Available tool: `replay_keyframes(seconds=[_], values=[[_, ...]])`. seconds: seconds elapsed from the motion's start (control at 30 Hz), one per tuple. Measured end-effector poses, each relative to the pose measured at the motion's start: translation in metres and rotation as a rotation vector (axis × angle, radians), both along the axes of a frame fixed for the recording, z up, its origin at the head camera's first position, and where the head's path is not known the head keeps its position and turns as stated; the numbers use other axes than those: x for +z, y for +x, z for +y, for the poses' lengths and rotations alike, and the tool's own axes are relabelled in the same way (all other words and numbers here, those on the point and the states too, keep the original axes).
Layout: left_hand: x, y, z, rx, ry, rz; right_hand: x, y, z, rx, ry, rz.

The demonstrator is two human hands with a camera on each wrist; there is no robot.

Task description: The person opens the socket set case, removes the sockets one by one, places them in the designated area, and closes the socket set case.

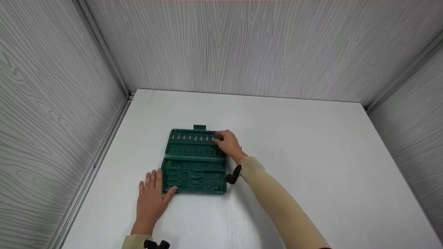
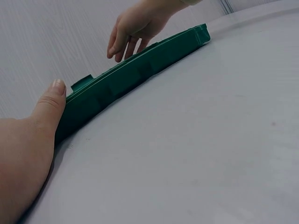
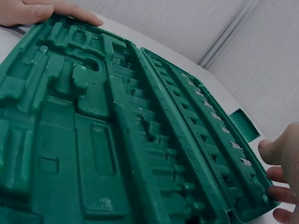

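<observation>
A green plastic tool case (image 1: 194, 175) lies unfolded on the white table, its moulded hollows facing up. A row of several small metal bits (image 3: 225, 129) stands in the far half. My left hand (image 1: 151, 202) lies at the case's near left corner, fingers straight along the left side and thumb against the front edge. At the far right corner, my right hand (image 1: 228, 143) bends over the end of the bit row. Its thumb and fingers are apart in the right wrist view, fingertips (image 3: 276, 193) right at the lid's end, with nothing visible between them.
The hinged latch flap (image 1: 199, 127) sticks out from the case's far edge. White wood-grain panels (image 1: 242, 48) enclose the table (image 1: 311, 155) at the back and both sides. A dark wrist-camera mount (image 1: 233, 174) hangs by the right cuff, close to the case's right side.
</observation>
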State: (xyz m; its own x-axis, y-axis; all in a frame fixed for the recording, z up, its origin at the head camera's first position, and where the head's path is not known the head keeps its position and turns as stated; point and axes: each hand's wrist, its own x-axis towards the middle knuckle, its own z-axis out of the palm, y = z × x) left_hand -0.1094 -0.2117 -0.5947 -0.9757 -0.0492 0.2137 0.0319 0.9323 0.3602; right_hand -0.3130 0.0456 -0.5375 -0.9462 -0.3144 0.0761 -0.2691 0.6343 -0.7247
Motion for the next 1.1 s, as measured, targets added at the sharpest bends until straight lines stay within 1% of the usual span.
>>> replay_keyframes(seconds=[0.23, 0.37, 0.47, 0.67, 0.77, 0.93, 1.1], values=[[-0.001, 0.004, -0.001, 0.011, 0.005, -0.023, -0.001, 0.000, -0.012, -0.039, 0.190, -0.030], [-0.001, 0.004, -0.001, 0.008, 0.009, -0.021, -0.002, -0.001, -0.019, -0.093, 0.230, -0.016], [-0.002, 0.003, -0.003, 0.011, 0.002, -0.018, -0.002, -0.001, -0.024, -0.117, 0.251, -0.014], [0.000, 0.000, -0.005, 0.008, 0.001, -0.007, 0.002, -0.003, -0.031, -0.142, 0.317, -0.053], [0.001, 0.000, -0.004, 0.004, 0.006, -0.007, 0.006, -0.005, -0.033, -0.162, 0.323, -0.092], [0.002, -0.001, -0.001, 0.007, 0.000, -0.014, 0.011, -0.004, -0.034, -0.203, 0.286, -0.158], [0.001, -0.002, 0.000, 0.010, -0.007, -0.022, 0.010, -0.004, -0.034, -0.233, 0.211, -0.157]])
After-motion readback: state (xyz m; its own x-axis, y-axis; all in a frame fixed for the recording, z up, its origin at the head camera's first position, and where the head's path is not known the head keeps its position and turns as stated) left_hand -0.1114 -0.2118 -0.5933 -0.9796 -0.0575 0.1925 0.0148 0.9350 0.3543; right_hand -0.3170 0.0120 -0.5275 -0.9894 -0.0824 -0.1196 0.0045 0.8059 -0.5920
